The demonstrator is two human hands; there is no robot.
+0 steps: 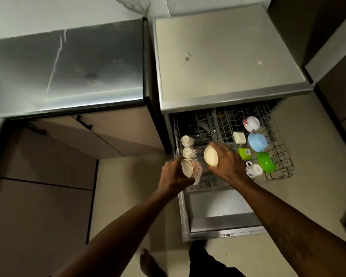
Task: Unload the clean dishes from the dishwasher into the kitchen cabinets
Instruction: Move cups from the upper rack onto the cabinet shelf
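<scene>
Head view caught my left hand (174, 175) curled round a red-patterned cup (193, 168) and my right hand (227, 163) gripping a cream bowl (210, 156) tipped on edge, both just above the pulled-out dishwasher rack (280, 148), where a blue bowl (257, 142) and a green bowl (266, 162) sat overturned to the right.

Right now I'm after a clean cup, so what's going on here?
A person is unloading the open dishwasher. Their left hand grips a white cup with a red pattern, and their right hand holds a cream oval dish, both just above the pulled-out grey wire rack. The rack holds a pale blue bowl, a bright green bowl, a white flowered bowl and two small white cups.
</scene>
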